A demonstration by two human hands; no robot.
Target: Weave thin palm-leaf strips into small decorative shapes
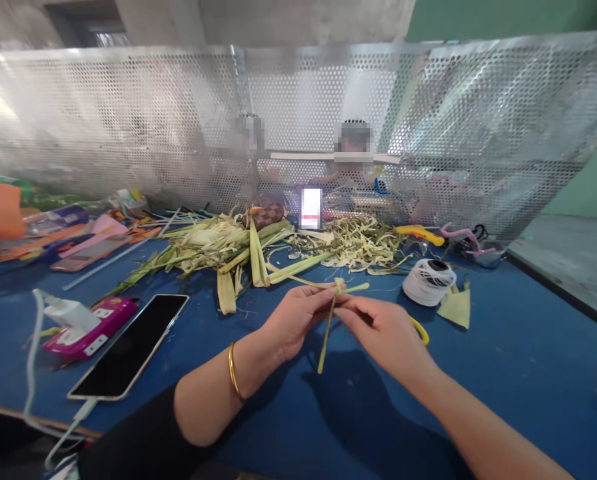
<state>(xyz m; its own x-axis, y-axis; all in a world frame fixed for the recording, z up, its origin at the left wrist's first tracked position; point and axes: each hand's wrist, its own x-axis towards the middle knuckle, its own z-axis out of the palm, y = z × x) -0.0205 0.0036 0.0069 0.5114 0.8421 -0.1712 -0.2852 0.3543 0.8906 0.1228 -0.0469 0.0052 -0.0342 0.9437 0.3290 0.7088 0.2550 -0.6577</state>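
Above one blue surface (pixel 523 373), left of one white spool (pixel 428 283), left hand (pixel 296 320) and right hand (pixel 386 331) angle inward, both pinching one knotted leaf piece (pixel 338 289).

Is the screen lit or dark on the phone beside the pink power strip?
Dark: the phone shows a plain black face, though a white cable meets its near end.

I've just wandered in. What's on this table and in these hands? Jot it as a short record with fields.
Left hand: pinching crossed green strips
Right hand: fingertips at the same strips
Left wrist: gold bangle
Table: blue
Left side: phone with cable
Right side: white thread spool
Beyond hands: leaf scraps
Back: perforated screen
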